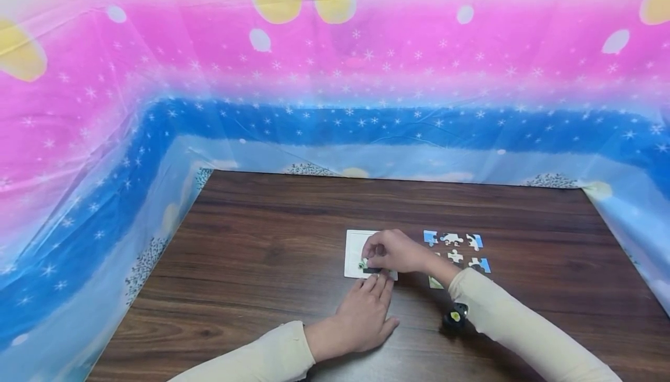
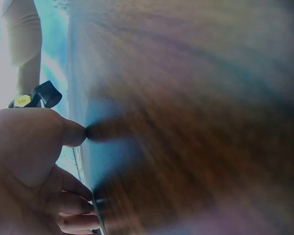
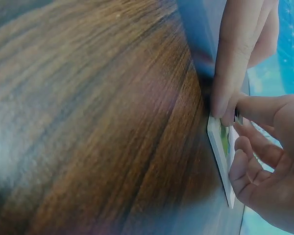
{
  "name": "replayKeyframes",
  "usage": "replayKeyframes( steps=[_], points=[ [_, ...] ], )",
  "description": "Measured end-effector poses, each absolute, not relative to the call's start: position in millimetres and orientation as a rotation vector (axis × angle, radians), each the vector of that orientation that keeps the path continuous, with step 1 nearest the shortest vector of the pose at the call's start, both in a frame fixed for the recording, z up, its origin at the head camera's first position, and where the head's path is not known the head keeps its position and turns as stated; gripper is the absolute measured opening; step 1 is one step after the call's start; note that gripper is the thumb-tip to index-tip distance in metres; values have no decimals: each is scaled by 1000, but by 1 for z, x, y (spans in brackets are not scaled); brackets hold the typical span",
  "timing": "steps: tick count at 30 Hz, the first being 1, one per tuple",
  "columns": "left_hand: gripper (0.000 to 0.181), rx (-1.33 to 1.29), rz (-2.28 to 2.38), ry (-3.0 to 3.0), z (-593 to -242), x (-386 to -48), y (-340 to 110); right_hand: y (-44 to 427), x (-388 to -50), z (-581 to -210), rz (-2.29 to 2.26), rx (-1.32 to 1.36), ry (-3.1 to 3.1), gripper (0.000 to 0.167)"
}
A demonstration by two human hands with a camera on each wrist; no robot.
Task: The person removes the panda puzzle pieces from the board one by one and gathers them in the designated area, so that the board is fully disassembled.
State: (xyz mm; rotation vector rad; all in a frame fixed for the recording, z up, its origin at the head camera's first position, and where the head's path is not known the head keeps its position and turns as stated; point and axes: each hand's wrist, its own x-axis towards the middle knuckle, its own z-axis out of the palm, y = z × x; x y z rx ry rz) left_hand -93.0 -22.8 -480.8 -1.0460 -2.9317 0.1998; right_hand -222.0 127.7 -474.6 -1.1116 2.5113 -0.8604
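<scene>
A white puzzle tray (image 1: 352,254) lies on the wooden table, with a green and dark puzzle piece (image 1: 371,270) at its near side. My right hand (image 1: 395,251) is over the tray, thumb and fingers curled down, pinching that piece; the fingers partly hide it. From the near side, my left hand (image 1: 364,315) rests with its fingers extended and fingertips on the tray's near edge. In the right wrist view, the fingertips of both hands meet at one end of the tray (image 3: 219,147). The left wrist view shows the left palm (image 2: 24,161) beside the tray's edge.
Loose jigsaw pieces (image 1: 452,239) lie in rows right of the tray, several with blue and white print; the right forearm partly covers the nearest ones. A black wrist camera (image 1: 455,316) sits at the right cuff. Patterned pink and blue cloth (image 1: 335,91) borders the table (image 1: 251,236).
</scene>
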Motion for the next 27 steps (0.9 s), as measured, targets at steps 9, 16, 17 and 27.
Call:
replayKeyframes(
  steps=[9, 16, 17, 27],
  points=[
    [72, -1062, 147, -2976, -478, -95, -24, 142, -223, -469, -1107, -1010, 2523, 11],
    [67, -1081, 32, -2955, -476, -101, -28, 171, -221, -459, -1092, -894, 2591, 16],
    [66, -1078, 17, -2948, -476, -102, -29, 176, -220, -458, -1080, -877, 2603, 17],
    [64, -1083, -51, -2942, -481, -108, -32, 229, -206, -455, -1032, -784, 2711, 14]
  ],
)
